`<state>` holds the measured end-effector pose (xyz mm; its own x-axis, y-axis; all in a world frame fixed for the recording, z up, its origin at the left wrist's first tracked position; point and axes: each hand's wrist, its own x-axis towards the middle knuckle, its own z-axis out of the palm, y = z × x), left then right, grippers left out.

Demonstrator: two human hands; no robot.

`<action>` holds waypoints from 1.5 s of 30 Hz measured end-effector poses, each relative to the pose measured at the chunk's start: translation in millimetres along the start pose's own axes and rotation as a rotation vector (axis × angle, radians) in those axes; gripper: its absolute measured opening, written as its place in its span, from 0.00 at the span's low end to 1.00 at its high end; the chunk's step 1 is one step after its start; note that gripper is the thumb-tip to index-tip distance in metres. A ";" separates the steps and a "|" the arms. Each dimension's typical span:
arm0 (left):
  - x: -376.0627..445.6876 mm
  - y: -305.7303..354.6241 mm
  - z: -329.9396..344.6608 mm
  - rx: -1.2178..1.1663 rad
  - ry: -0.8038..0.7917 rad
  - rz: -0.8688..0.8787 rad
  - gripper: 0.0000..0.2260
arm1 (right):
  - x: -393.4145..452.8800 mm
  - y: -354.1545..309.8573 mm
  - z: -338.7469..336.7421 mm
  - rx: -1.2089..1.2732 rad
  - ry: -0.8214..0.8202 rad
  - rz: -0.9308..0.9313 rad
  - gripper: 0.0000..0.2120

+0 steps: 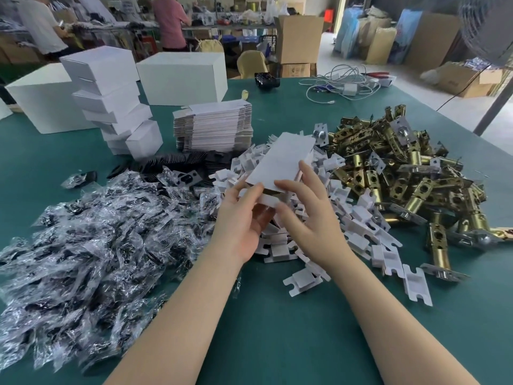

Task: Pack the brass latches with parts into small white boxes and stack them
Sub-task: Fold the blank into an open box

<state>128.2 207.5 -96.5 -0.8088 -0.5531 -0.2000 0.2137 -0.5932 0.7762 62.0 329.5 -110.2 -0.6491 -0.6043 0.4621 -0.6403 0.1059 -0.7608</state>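
Both hands, left hand [244, 218] and right hand [308, 209], grip white box [280, 162].

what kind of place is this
Most likely a small factory packing floor for door hardware. A heap of brass latches lies on the green table, beside a stack of flat white cartons and filled small white boxes.
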 end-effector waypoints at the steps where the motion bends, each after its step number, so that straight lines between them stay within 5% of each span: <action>1: -1.4 -0.1 1.6 0.005 -0.007 -0.007 0.15 | 0.1 -0.3 0.9 -0.007 0.016 0.000 0.16; 7: -3.2 0.0 4.8 -0.127 -0.076 -0.093 0.13 | 0.2 -1.7 -1.7 0.068 0.081 -0.036 0.13; 13: -4.5 0.6 2.6 -0.097 -0.227 -0.036 0.22 | -0.8 -3.8 1.2 0.175 0.155 -0.037 0.14; 17: -4.4 -5.7 5.5 -0.016 -0.158 0.014 0.19 | -2.1 -9.7 8.9 0.461 0.191 0.142 0.16; 24: -6.9 -6.0 8.9 -0.045 -0.041 -0.026 0.13 | 3.1 -3.7 5.6 0.513 0.287 0.284 0.20; 29: -16.0 -16.9 14.9 -0.080 -0.100 -0.057 0.24 | 3.2 -9.9 4.1 0.549 0.317 0.250 0.18; 36: -18.2 -26.9 17.8 -0.123 -0.100 -0.065 0.22 | 3.6 -9.2 5.2 0.566 0.339 0.297 0.26; 45: -18.6 -31.7 18.9 -0.119 -0.083 0.001 0.28 | 1.2 -14.4 -0.7 0.584 0.254 0.293 0.18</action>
<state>126.2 247.7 -106.1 -0.8502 -0.5059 -0.1455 0.2735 -0.6608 0.6990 70.1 327.7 -98.3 -0.8827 -0.4046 0.2388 -0.1451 -0.2488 -0.9576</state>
